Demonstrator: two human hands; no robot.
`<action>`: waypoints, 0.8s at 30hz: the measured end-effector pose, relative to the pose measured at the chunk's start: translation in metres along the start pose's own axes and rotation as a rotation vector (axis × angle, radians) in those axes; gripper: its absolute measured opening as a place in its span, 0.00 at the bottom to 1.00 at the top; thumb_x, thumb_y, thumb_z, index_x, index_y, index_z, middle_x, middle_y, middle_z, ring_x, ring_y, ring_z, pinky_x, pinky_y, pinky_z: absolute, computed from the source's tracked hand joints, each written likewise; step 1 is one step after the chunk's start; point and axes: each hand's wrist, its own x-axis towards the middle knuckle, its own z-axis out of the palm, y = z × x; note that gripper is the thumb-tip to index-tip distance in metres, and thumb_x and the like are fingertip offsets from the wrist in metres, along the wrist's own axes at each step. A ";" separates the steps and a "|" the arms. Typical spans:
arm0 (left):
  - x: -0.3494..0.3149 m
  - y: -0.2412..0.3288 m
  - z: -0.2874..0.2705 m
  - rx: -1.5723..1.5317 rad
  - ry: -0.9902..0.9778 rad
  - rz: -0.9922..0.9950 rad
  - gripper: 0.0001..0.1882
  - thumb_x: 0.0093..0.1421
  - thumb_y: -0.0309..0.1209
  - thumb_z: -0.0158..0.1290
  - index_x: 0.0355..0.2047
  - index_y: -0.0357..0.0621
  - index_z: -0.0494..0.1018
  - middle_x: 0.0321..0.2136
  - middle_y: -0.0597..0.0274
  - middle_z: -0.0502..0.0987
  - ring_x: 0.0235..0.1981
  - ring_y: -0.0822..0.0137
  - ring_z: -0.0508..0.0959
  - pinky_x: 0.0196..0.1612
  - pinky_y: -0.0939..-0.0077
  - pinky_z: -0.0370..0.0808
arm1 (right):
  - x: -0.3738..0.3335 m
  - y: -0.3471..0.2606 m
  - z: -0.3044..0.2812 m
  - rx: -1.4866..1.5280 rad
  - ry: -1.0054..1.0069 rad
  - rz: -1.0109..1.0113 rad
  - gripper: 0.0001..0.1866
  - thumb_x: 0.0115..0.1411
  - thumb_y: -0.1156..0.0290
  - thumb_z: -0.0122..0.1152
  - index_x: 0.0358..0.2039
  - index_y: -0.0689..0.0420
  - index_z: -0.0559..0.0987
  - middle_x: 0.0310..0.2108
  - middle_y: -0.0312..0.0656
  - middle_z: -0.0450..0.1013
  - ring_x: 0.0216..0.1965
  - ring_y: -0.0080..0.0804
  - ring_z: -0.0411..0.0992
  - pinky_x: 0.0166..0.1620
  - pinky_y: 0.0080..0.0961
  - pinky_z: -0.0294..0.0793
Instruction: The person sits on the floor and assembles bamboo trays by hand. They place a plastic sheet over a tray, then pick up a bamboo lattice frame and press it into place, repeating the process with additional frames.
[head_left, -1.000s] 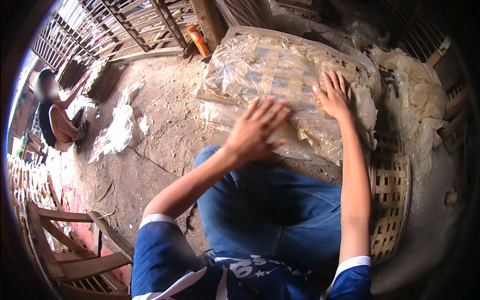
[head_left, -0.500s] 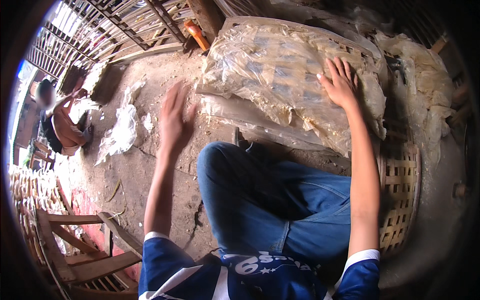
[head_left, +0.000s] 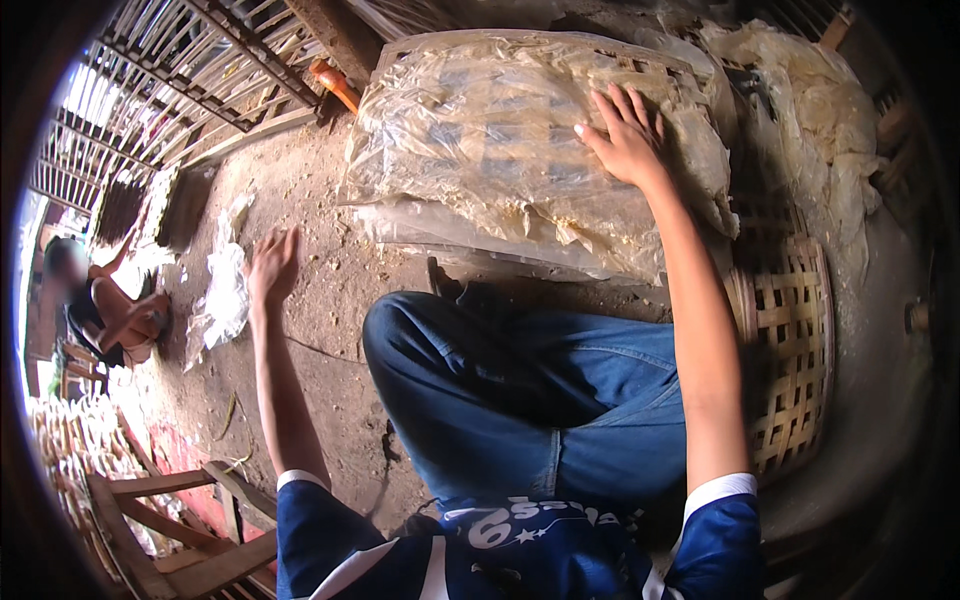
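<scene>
1. The right hand (head_left: 628, 135) lies flat, fingers spread, palm down on a stack of clear plastic sheets (head_left: 510, 150) at about one o'clock; it grips nothing.
2. That stack rests on a woven bamboo tray (head_left: 640, 62) and fills the twelve o'clock stretch, its lower edge just above the person's bent knee in blue jeans (head_left: 520, 400).
3. The left hand (head_left: 272, 268) hovers open and empty at nine o'clock over the dirt floor (head_left: 330, 290), fingers loosely extended, well apart from the stack.
4. Just beside that hand, toward nine o'clock, lies a crumpled white plastic piece (head_left: 222, 295).
5. At three o'clock a round bamboo basket (head_left: 790, 350) stands on edge, near the right forearm.
6. Another person (head_left: 105, 310) crouches at the far nine o'clock edge.
7. An orange-handled tool (head_left: 335, 82) lies at eleven o'clock.
</scene>
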 end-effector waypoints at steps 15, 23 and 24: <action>0.009 0.247 -0.027 -0.169 0.252 0.693 0.37 0.71 0.63 0.38 0.73 0.60 0.59 0.75 0.55 0.54 0.76 0.48 0.51 0.72 0.33 0.49 | -0.018 -0.003 -0.040 0.446 0.376 -0.214 0.23 0.68 0.58 0.59 0.59 0.57 0.77 0.66 0.49 0.69 0.67 0.51 0.65 0.68 0.41 0.62; 0.044 0.257 -0.020 -0.136 0.236 0.686 0.38 0.70 0.66 0.36 0.72 0.61 0.60 0.76 0.56 0.50 0.77 0.47 0.46 0.71 0.26 0.46 | -0.011 0.044 -0.030 0.029 -0.062 -0.041 0.40 0.71 0.36 0.43 0.76 0.42 0.54 0.78 0.47 0.41 0.78 0.48 0.38 0.74 0.62 0.33; 0.050 0.259 -0.019 -0.138 0.250 0.684 0.39 0.70 0.66 0.36 0.72 0.61 0.60 0.76 0.56 0.50 0.77 0.48 0.46 0.71 0.26 0.46 | -0.006 0.045 -0.029 0.016 -0.075 -0.027 0.40 0.71 0.36 0.42 0.76 0.41 0.53 0.79 0.46 0.41 0.79 0.48 0.38 0.74 0.63 0.33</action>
